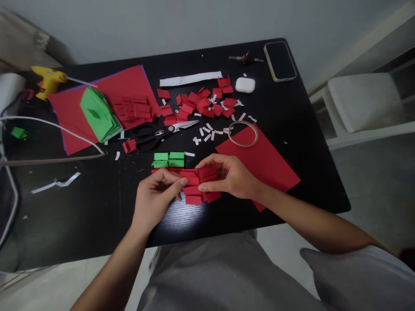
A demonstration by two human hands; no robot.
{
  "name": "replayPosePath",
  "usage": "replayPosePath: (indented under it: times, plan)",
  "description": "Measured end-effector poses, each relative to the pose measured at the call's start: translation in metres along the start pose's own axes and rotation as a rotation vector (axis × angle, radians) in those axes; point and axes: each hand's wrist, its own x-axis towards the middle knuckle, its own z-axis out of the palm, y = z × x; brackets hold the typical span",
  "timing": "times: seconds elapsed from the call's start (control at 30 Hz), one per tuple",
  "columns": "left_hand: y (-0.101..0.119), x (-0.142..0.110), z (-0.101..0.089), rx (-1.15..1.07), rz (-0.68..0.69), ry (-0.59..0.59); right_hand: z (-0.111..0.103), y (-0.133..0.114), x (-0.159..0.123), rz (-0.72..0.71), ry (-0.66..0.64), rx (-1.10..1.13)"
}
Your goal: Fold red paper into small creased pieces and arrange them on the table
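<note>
Between my hands, near the front of the black table, is a panel of folded red paper pieces (193, 190) set in rows. My left hand (158, 194) pinches its left side, thumb on top. My right hand (231, 175) grips the right side between thumb and fingers. How the pieces are joined underneath is hidden. Just behind my left hand lie folded green paper pieces (169, 159) in a small block. Black-handled scissors (158, 133) lie beyond them, blades pointing right.
A yellow glue gun (50, 80), red sheets (74, 129) and stacked green paper (97, 114) are at left. Loose red pieces (202, 103) and white strips lie behind. A tape ring (231, 138) rests on a red sheet (275, 166). A phone (280, 61) and white case (245, 85) sit back right.
</note>
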Motion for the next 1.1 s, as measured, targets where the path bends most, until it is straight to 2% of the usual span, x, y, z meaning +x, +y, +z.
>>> replayPosePath:
  times: [0.27, 0.43, 0.7, 1.0, 1.1]
  plan:
    - [0.0, 0.002, 0.003, -0.179, -0.003, 0.003, 0.0, 0.001, 0.0, 0.009, -0.02, 0.035]
    - [0.001, 0.0, 0.005, -0.187, 0.008, 0.007, 0.002, 0.002, 0.0, 0.048, 0.011, 0.017]
    - [0.005, 0.0, 0.007, -0.062, 0.09, -0.112, 0.008, 0.002, -0.003, 0.04, 0.051, -0.039]
    - [-0.004, 0.001, 0.013, 0.116, 0.117, -0.026, 0.012, 0.004, -0.003, 0.052, 0.021, -0.019]
    - [-0.003, 0.001, 0.014, 0.124, 0.121, -0.055, 0.011, 0.004, -0.003, 0.054, 0.011, -0.013]
